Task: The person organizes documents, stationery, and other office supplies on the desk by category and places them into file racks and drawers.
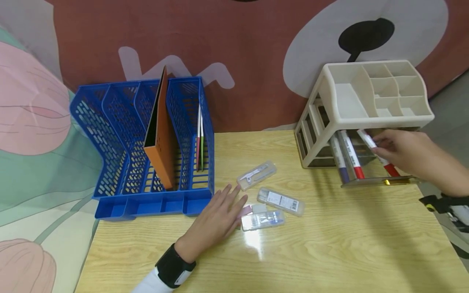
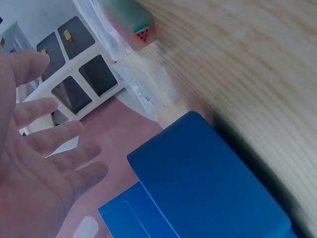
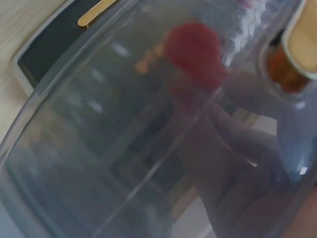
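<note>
At the right, my right hand (image 1: 406,152) pinches a white marker with a red end (image 1: 370,141) inside the pulled-out clear drawer (image 1: 366,184). Beside it in the drawer lie a second red-ended marker (image 1: 350,150) and a purple-ended marker (image 1: 338,154). The right wrist view looks at the drawer's clear front (image 3: 99,148), with a blurred red end (image 3: 195,49) behind it. My left hand (image 1: 216,219) has its fingers spread low over the table. Its fingertips are near a pink eraser (image 1: 244,211) and a clear case (image 1: 263,220); contact is hard to tell.
A blue file rack (image 1: 146,206) stands at the left, holding an orange folder (image 1: 165,142) and thin booklets (image 1: 200,142). Two more clear cases (image 1: 280,201) (image 1: 256,175) lie mid-table. The white drawer organizer (image 1: 384,120) has an open compartmented top.
</note>
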Action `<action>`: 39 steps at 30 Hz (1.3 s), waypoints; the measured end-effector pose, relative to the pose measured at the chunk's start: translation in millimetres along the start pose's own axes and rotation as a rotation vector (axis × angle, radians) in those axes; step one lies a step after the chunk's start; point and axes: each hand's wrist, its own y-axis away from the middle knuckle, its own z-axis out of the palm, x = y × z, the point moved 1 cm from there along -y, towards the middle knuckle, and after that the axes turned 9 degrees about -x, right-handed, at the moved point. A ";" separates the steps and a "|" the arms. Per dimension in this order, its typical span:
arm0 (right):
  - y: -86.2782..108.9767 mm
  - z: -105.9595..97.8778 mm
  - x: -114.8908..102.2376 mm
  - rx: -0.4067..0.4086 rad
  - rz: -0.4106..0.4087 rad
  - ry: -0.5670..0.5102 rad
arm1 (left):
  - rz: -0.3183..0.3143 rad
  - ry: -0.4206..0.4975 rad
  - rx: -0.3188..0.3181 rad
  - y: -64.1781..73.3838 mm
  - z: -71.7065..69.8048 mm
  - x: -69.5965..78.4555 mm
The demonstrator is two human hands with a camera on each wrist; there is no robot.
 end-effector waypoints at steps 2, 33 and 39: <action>-2.3 0.4 -0.5 -0.015 0.011 -0.010 | -0.003 0.004 -0.012 0.2 -0.4 0.2; 23.9 4.6 -11.2 0.103 0.079 -0.108 | -0.016 0.005 0.015 -5.0 3.1 -3.8; 49.7 6.4 -22.0 0.321 0.064 -0.126 | -0.038 0.004 0.057 -7.5 -2.8 -5.6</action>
